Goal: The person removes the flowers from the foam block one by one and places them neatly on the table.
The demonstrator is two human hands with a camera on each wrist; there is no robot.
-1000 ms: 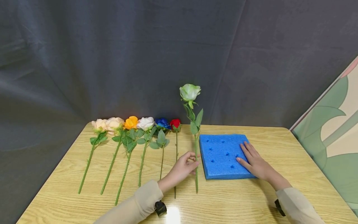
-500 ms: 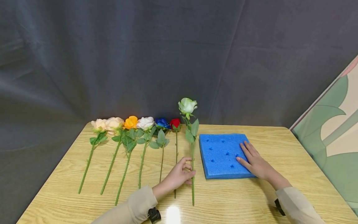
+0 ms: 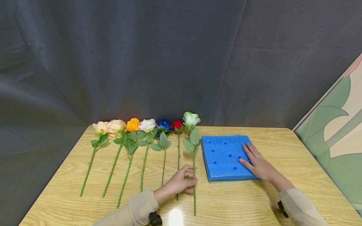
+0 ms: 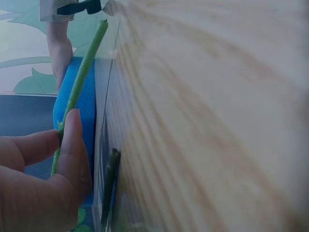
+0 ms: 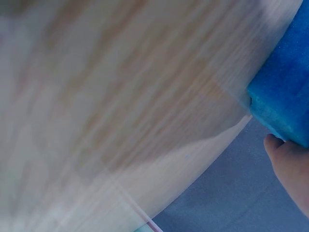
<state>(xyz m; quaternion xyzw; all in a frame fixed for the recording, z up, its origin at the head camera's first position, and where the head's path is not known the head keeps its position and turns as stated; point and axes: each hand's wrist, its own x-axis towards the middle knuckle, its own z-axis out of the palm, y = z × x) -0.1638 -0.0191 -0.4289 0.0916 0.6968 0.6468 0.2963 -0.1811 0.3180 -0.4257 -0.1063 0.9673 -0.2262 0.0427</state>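
My left hand (image 3: 181,182) pinches the green stem of a pale green-white rose (image 3: 191,119) between thumb and fingers. In the left wrist view the rose stem (image 4: 84,70) slants up past the fingertips, its cut end off the table surface. The bloom lies toward the table's back edge, beside a red rose (image 3: 177,125). My right hand (image 3: 261,164) rests with straight fingers on the right side of a blue foam block (image 3: 223,158), whose top has several small holes. The right wrist view shows only part of that hand at the corner of the foam block (image 5: 285,104).
Left of the left hand several roses lie in a row, stems toward me: blue (image 3: 164,124), white (image 3: 147,125), orange (image 3: 133,124) and two peach ones, one a peach rose (image 3: 100,127). A dark curtain (image 3: 141,62) hangs behind the wooden table (image 3: 240,201).
My left hand has drawn the pale green rose down toward me and slightly left, lowering its bloom to the row of other flowers. My right hand has stayed on the foam block.
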